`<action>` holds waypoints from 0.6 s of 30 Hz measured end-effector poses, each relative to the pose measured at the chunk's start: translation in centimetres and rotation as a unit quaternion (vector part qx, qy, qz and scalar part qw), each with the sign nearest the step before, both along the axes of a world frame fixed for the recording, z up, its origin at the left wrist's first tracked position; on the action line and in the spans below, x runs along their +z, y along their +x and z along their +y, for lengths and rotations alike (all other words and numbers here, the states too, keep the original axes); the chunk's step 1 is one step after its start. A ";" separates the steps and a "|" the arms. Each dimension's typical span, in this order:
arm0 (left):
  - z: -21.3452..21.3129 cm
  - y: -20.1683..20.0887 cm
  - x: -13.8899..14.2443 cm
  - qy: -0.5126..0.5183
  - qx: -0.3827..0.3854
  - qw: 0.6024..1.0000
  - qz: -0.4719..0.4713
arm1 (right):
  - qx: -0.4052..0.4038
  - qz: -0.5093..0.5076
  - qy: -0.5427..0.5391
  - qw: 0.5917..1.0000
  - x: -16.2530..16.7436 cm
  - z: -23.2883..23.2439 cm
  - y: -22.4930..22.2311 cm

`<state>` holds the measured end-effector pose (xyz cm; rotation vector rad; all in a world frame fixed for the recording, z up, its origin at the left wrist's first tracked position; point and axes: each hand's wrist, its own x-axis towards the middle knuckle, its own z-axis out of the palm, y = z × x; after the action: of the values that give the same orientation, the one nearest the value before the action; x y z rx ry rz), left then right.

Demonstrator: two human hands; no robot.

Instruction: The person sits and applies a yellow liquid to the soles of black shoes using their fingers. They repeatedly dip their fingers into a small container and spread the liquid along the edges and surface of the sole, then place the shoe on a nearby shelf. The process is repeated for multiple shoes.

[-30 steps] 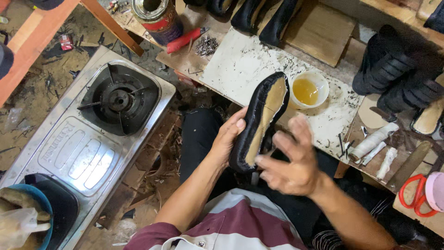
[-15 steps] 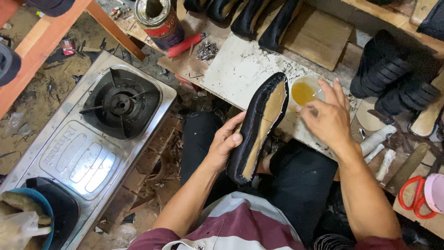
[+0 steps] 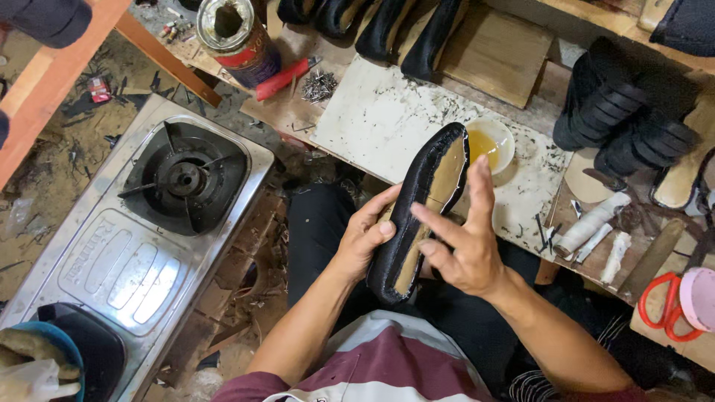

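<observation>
My left hand [image 3: 363, 237] grips a black shoe upper [image 3: 414, 216] turned sole side up, its tan insole showing. The shoe points away from me, over my lap, with its toe near a small white bowl of yellow glue [image 3: 490, 143]. My right hand [image 3: 462, 240] hovers over the middle of the insole with fingers spread, one fingertip touching or nearly touching the tan surface. It holds nothing.
A white board [image 3: 380, 123] tops the workbench. Black shoes [image 3: 387, 26] and stacked soles [image 3: 629, 112] lie at the back and right. A tin can [image 3: 234, 33], red tool [image 3: 287, 77], white rolls [image 3: 592, 227], red scissors [image 3: 663, 309] lie about. A gas stove [image 3: 160, 216] stands left.
My right hand went out to the glue bowl half a second ago and has come back over the insole. The left hand kept holding the shoe, which now points more upright.
</observation>
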<state>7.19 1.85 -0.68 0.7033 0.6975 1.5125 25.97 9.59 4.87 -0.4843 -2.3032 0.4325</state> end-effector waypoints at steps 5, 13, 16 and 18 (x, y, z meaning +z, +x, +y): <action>0.2 0.1 -0.2 -0.018 0.010 1.000 -0.023 | 0.083 0.029 -0.067 0.994 -0.2 -2.1 0.2; 0.1 0.6 0.4 -0.074 -0.006 0.992 -0.106 | 0.127 0.032 0.036 0.991 -0.1 -2.4 0.0; 0.1 0.7 0.9 -0.090 -0.010 0.989 -0.114 | 0.128 0.029 0.067 0.989 0.2 -2.2 -0.1; -0.2 0.7 1.2 -0.096 -0.013 0.989 -0.113 | 0.127 0.027 0.081 0.988 0.4 -2.3 -0.1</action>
<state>7.89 1.66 0.55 0.3867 0.6480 1.4505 25.87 7.26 5.27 -0.0978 -2.3320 0.3718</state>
